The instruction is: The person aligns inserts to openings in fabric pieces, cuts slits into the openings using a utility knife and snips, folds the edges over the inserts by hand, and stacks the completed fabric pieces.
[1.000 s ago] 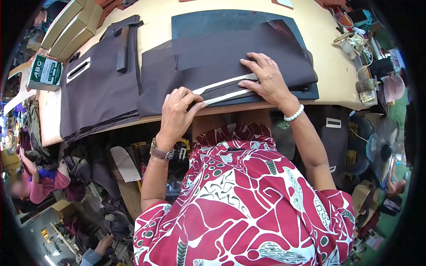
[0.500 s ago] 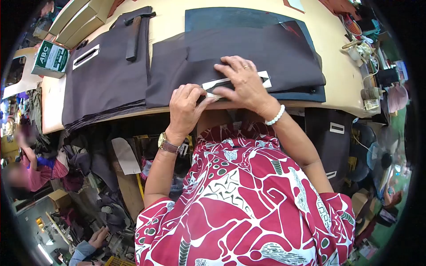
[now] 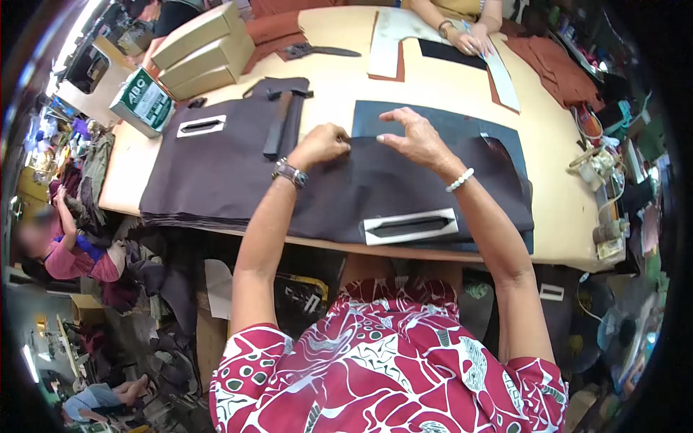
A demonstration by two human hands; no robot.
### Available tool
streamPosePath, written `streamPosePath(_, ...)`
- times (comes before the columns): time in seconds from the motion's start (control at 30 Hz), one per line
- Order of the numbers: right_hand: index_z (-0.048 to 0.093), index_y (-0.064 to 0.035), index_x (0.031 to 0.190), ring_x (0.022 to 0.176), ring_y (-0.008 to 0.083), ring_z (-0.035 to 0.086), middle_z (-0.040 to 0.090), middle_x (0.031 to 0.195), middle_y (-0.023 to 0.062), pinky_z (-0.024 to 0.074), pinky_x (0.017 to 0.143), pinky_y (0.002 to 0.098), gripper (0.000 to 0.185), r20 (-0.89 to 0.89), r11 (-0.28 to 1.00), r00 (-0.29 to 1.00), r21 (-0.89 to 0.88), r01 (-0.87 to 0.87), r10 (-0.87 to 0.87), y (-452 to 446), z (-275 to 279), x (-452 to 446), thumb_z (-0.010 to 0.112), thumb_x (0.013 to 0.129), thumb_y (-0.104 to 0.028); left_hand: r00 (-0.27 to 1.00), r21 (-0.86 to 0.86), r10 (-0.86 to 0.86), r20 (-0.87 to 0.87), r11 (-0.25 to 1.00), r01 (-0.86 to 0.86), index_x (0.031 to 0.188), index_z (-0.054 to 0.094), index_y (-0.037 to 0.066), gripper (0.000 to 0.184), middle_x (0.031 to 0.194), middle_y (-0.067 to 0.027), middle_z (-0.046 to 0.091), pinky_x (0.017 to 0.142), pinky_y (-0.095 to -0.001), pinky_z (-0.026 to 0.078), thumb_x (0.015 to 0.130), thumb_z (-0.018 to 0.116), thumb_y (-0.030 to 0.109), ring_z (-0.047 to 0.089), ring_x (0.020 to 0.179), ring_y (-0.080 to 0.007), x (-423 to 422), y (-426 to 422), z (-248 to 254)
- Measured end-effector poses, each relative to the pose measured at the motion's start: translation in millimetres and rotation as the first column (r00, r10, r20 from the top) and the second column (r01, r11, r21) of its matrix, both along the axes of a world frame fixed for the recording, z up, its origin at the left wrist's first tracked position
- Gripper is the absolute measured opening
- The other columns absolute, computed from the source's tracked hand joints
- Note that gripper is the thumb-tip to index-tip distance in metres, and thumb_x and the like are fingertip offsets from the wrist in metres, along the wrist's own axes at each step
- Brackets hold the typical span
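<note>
A dark brown sheet (image 3: 426, 184), leather or cloth, lies over a dark blue-black board (image 3: 462, 119) before me. Near its front edge is a white-bordered slot (image 3: 411, 226). My left hand (image 3: 323, 146) has its fingers curled and pinched on the sheet's far edge. Just right of it, my right hand (image 3: 420, 143) hovers over that edge, thumb and fingers apart and holding nothing. A hammer (image 3: 277, 128) rests to the left, on a stack of similar dark sheets (image 3: 209, 169), whose top one has a white-bordered slot (image 3: 201, 125).
A green-and-white ABC tin (image 3: 143, 102) and stacked cardboard boxes (image 3: 202, 58) stand at the back left. Large scissors (image 3: 317, 51) lie farther back. Across the table, another person's hands (image 3: 474, 40) work beside white strips (image 3: 503, 79). Cluttered tools (image 3: 600, 173) line the right edge.
Both hands have left the slot near the front edge and moved to the sheet's far edge. The sheet now lies flatter. My view has tilted up, showing more of the table's far side.
</note>
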State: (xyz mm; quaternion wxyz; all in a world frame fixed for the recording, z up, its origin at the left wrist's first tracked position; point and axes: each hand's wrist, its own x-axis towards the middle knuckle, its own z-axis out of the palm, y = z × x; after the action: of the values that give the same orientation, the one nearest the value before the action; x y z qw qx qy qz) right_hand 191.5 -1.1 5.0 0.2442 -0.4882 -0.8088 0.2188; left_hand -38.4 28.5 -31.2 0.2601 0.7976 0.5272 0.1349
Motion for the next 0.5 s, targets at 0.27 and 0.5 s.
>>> streamPosePath(0.27, 0.062, 0.0009, 0.101, 0.091, 0.0387, 0.060, 0.063, 0.090, 0.0250, 0.0475, 0.080, 0.0429, 0.035, 0.236, 0.937, 0.908, -0.136, -0.321, 0.345, 43, 33, -26, 0.066, 0.072, -0.018, 0.990, 0.168, 0.024, 0.135, 0.985, -0.047, 0.095, 0.062, -0.004, 0.023, 0.084, -0.0172, 0.065, 0.074, -0.0332, 0.047, 0.081, 0.061, 0.015, 0.061, 0.078, -0.0261, -64, -44, 90)
streamPosePath(0.5, 0.065, 0.0001, 0.088, 0.078, 0.0338, 0.064, 0.064, 0.078, 0.0211, 0.0489, 0.072, 0.0402, 0.025, 0.437, 0.969, 0.873, 0.009, -0.248, 0.219, 101, 84, -9, 0.063, 0.067, -0.012, 0.935, 0.377, 0.350, -0.046, 0.873, -0.309, 0.094, 0.067, 0.001, 0.021, 0.090, -0.0181, 0.066, 0.077, -0.0365, 0.049, 0.078, 0.061, 0.012, 0.064, 0.084, -0.0299, -194, -25, 145)
